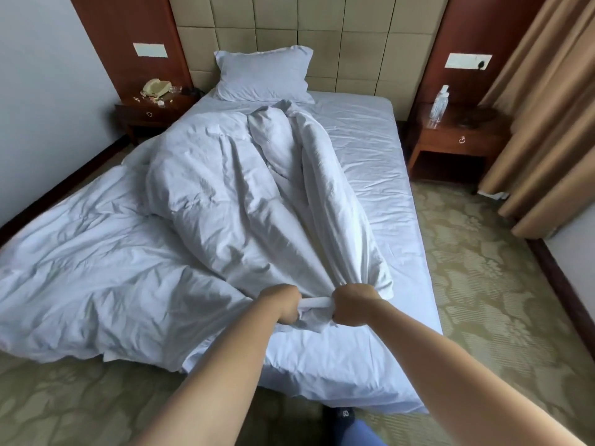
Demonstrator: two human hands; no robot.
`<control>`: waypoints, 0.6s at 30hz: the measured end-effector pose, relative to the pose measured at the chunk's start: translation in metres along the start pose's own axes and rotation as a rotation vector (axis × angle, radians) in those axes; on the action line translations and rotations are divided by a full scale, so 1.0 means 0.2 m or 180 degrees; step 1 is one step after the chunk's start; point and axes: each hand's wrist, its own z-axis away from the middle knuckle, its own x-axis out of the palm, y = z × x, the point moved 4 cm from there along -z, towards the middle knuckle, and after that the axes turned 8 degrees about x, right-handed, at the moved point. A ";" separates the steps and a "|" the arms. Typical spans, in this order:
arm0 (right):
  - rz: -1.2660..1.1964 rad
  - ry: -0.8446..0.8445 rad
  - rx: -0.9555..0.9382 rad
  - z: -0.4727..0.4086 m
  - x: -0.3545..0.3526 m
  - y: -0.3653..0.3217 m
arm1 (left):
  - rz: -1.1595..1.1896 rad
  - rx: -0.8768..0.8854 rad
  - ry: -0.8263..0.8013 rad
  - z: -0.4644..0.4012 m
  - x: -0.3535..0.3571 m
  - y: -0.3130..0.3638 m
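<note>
Left hand [283,302] and right hand [352,304], side by side at the foot of the bed [380,358], each clenched round a bunched edge of the white duvet [206,220]. A short taut strip of fabric spans between the fists. Duvet lies rumpled, heaped along the mattress centre, its left part spilling over the bed's side. Beyond: pillow [262,75] against headboard [322,30]. Bottle [439,103] on right nightstand [457,140], telephone [156,86] on left one.

The left hand [283,302] and the right hand [352,304] are being shown bare. Both forearms [428,358] are being seen uncovered down to the lower frame edge. At bottom centre, a plain blue trouser leg [357,434] is being worn. Dark footwear [340,415] is being worn on one foot, and a small pale round mark is being seen on its top. Sock or shoe: not being resolved.
</note>
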 end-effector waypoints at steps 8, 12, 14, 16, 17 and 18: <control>-0.0632 -0.1749 -0.0391 0.09 0.15 -0.13 | -0.0129 -0.0029 -0.0684 0.05 0.12 -0.04; 0.0438 -0.0509 -0.0598 -0.02 0.07 -0.06 | 0.0068 -0.0123 -0.0435 0.01 0.13 -0.03; 0.0242 0.0269 -0.0501 -0.08 -0.01 0.04 | 0.0221 -0.0173 -0.0127 -0.06 0.10 0.01; -0.0034 0.0794 -0.0468 -0.10 -0.03 0.15 | 0.0137 -0.0230 0.0018 -0.12 0.09 0.07; -0.0064 0.0847 -0.0480 -0.09 -0.02 0.19 | 0.0034 -0.0263 0.0011 -0.14 0.10 0.11; -0.0016 0.0809 -0.0519 -0.08 0.03 0.22 | -0.0084 -0.0301 -0.0031 -0.15 0.11 0.13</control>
